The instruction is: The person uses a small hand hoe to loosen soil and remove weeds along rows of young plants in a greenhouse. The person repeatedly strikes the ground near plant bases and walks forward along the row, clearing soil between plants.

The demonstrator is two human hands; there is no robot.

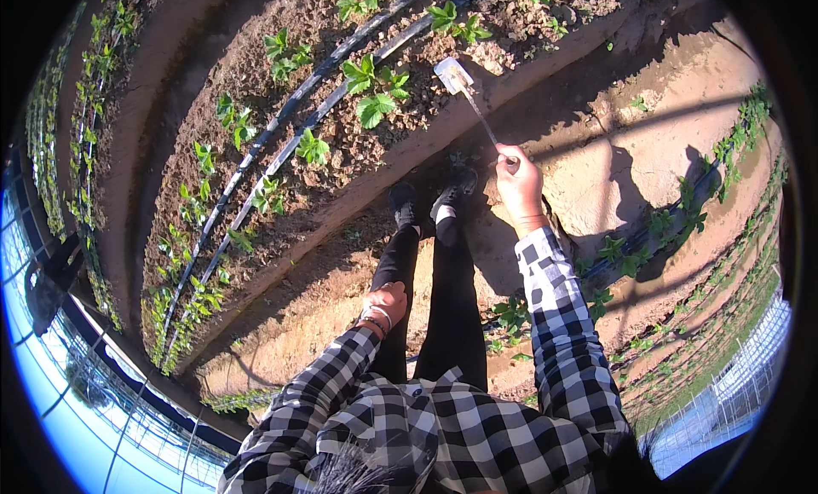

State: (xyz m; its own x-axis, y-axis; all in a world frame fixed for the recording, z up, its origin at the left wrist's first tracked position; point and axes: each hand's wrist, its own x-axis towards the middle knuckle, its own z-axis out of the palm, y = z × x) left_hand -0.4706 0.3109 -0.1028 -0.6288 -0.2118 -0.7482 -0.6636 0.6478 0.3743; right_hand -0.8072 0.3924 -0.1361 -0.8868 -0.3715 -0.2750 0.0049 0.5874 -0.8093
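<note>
My right hand is closed around the handle of a small metal hand hoe or trowel. Its flat, pale blade, with some soil on it, lies over the near edge of a raised soil bed. Left of the blade, a leafy green seedling grows beside two dark drip irrigation lines. My left hand, with bands at the wrist, rests by my left leg; its fingers are curled, and whether it grips anything is hidden.
My feet stand in the furrow beside the bed. Another planted row with a drip line runs to the right. More planted rows curve along the far left. Wire mesh shows at the lower left.
</note>
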